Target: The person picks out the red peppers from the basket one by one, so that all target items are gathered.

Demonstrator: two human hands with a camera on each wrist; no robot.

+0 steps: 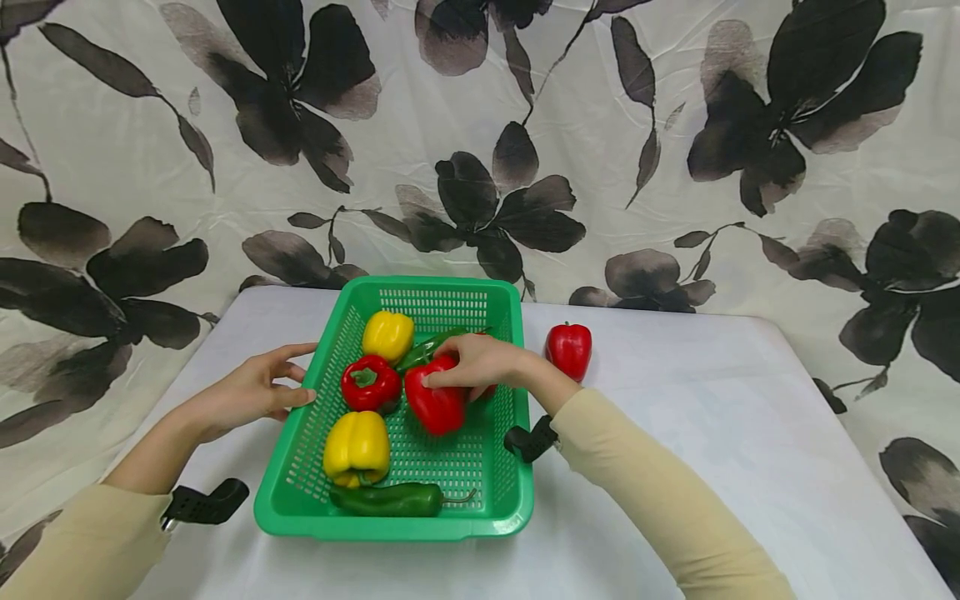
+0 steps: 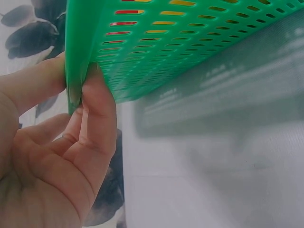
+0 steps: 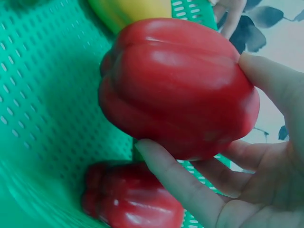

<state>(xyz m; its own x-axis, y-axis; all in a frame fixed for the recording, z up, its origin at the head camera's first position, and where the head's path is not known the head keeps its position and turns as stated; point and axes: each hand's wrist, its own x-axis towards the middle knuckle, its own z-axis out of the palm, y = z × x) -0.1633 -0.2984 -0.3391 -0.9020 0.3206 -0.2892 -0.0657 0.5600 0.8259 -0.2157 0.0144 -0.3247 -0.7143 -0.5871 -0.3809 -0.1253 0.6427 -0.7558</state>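
Right grip [image 1: 483,363] holds red pepper [image 1: 435,406], perhaps raised, in basket [image 1: 390,528] of peppers [image 1: 357,447].

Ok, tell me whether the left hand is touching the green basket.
Touching. The left wrist view shows the left hand gripping the rim of the green basket, the edge held between its digits.

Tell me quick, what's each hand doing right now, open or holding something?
Left hand: closed, holding the green basket by its rim.
Right hand: closed, holding a red bell pepper.

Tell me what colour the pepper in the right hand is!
The pepper is red, clearest in the right wrist view.
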